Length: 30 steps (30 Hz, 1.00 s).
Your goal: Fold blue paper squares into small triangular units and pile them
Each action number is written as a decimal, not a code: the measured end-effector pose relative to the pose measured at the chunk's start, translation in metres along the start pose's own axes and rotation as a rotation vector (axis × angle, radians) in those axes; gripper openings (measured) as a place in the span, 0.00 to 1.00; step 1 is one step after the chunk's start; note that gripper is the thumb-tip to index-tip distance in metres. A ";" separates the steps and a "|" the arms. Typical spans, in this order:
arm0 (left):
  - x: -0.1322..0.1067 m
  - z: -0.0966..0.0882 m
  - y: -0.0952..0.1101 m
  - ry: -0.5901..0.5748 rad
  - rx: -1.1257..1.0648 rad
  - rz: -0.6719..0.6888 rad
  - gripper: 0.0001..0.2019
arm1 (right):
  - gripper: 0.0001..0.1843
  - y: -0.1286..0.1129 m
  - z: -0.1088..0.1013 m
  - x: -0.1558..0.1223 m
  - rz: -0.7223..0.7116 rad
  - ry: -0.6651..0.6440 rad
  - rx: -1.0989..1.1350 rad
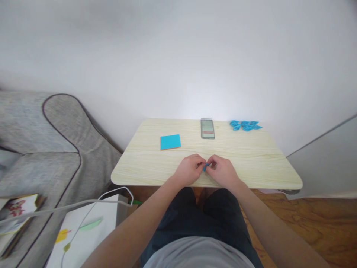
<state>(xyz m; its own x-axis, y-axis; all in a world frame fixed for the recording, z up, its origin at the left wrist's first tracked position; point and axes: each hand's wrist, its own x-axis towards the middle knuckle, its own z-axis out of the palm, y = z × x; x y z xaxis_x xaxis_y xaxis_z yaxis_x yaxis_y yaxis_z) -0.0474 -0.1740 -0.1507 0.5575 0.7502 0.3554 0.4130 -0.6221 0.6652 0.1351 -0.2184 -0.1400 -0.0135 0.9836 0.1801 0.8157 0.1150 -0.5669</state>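
Near the front edge of the table, a small piece of blue folded paper [205, 167] is pinched between my two hands. My left hand [190, 169] grips it from the left with fingertips closed. From the other side, my right hand [222, 170] holds it with thumb and fingers together. Fingers cover most of the piece, so its full shape is hidden. Beyond my left hand lies a stack of blue paper [170, 142] with an orange edge showing beneath. Several blue folded paper pieces [245, 125] sit in a group at the back right.
A phone [208, 128], its picture blurred, lies at the back middle of the pale wooden table [267, 163]. A grey sofa [64, 130] stands at the left. A white cable [83, 203] runs over a white box [92, 223]. The wall rises behind the table.
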 end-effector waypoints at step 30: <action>0.035 -0.007 -0.039 0.055 -0.011 -0.050 0.08 | 0.06 0.016 0.006 0.058 -0.069 -0.017 0.094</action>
<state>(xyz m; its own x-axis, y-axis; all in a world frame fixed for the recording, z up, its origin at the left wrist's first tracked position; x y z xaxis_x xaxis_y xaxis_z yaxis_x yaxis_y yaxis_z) -0.0488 -0.1215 -0.1598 0.4962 0.7913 0.3571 0.4312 -0.5817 0.6897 0.1435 -0.1589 -0.1434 -0.0782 0.9749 0.2085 0.7544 0.1946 -0.6269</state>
